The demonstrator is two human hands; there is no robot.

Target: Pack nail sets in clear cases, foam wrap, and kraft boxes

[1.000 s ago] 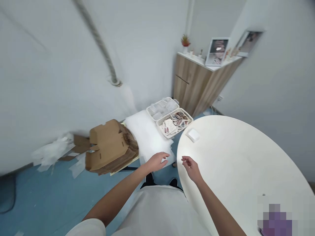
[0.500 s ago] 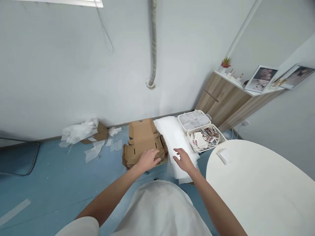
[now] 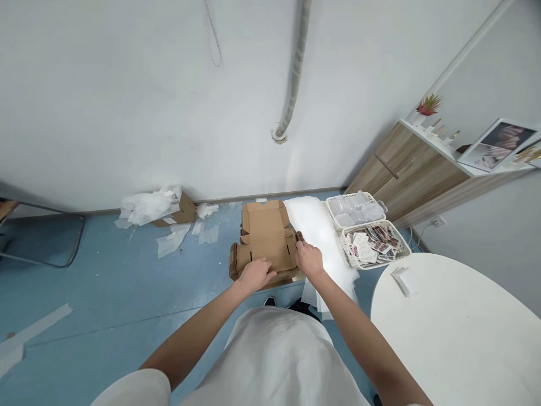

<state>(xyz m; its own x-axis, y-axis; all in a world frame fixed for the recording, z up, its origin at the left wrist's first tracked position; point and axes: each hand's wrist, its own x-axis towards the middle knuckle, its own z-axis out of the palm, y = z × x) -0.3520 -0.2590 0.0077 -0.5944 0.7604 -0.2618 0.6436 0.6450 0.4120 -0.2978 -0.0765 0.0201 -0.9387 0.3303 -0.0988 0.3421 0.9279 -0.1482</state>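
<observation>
Flattened brown cardboard boxes [image 3: 270,248] lie stacked in front of me, with slots and folded flaps showing. My left hand [image 3: 256,274] rests on the near edge of the top box, its fingers bent over the cardboard. At the right edge of the stack my right hand [image 3: 309,259] has its fingers wrapped round the side flaps. White foam sheets [image 3: 315,225] lie just right of the cardboard, partly beneath my right forearm.
Two white baskets hold clear plastic cases [image 3: 355,208] and printed cards [image 3: 372,245]. A round white table [image 3: 456,321] stands at right, a wooden cabinet [image 3: 418,175] behind. Left are an open box [image 3: 183,210] with white wrapping and a metal-framed chair [image 3: 78,242].
Both hands have come down onto the cardboard, and my right hand has closed on its right edge. The view has shifted, so the scene sits differently in the picture.
</observation>
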